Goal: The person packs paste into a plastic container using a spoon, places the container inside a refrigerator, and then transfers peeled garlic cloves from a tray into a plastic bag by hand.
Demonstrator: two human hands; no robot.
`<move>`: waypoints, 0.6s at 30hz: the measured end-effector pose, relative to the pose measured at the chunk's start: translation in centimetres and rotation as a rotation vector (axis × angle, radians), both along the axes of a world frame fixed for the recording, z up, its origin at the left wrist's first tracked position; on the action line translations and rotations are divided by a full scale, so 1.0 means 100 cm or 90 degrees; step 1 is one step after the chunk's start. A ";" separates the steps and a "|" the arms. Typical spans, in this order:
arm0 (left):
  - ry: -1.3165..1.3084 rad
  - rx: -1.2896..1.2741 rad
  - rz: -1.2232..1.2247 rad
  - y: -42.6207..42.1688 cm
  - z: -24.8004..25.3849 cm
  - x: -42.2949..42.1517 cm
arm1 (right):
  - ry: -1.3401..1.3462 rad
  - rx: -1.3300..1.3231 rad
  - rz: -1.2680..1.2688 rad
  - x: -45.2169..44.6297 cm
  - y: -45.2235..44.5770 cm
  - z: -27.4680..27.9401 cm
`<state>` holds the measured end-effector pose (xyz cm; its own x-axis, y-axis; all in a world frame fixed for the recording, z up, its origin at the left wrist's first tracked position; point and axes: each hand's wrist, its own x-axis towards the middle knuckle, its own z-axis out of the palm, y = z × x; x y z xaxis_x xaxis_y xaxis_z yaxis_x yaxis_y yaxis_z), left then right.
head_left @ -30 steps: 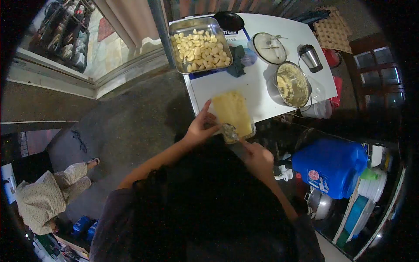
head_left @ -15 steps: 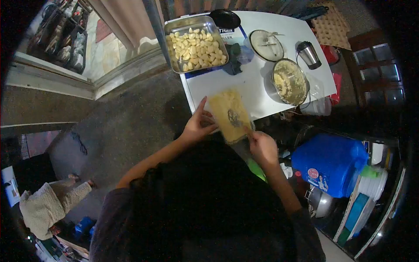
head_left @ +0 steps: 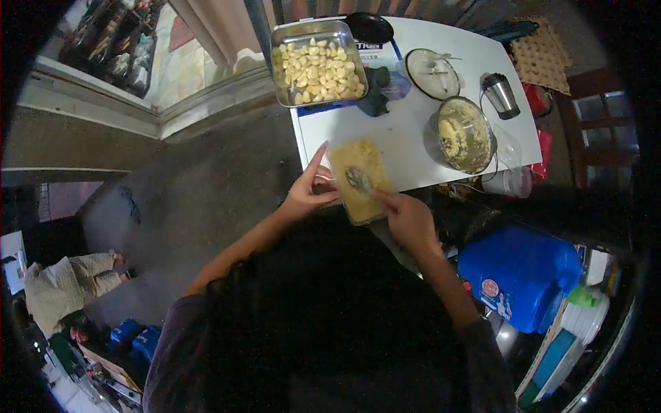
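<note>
Head view: oval metal spoon [head_left: 358, 180], yellow paste [head_left: 362, 153].

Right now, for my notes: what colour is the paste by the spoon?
The paste is yellow; see head view.

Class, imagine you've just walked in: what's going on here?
The person's right hand holds a spoon over yellow paste in a rectangular container. The left hand is at the container's left edge. Beyond, on a white table, are a metal tray of pale pieces and a mash-smeared vessel.
</note>
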<state>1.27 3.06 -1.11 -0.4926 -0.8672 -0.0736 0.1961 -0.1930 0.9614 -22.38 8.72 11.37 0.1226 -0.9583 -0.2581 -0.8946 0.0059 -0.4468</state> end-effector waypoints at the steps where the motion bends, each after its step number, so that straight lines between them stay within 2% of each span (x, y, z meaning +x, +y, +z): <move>1: 0.017 0.020 0.000 0.002 0.001 0.001 | 0.001 0.000 0.024 -0.003 0.002 0.010; 5: 0.019 0.035 0.006 0.003 0.005 -0.001 | 0.094 0.062 0.137 -0.024 0.003 0.037; 11: -0.002 0.035 0.015 0.004 0.002 -0.001 | 0.053 -0.128 0.361 -0.063 -0.027 0.036; 14: -0.008 0.044 0.012 0.004 0.003 -0.002 | 0.072 -0.260 0.400 -0.065 -0.056 0.005; 18: -0.034 0.053 0.022 0.005 0.013 -0.003 | 0.052 -0.333 0.320 -0.048 -0.079 -0.019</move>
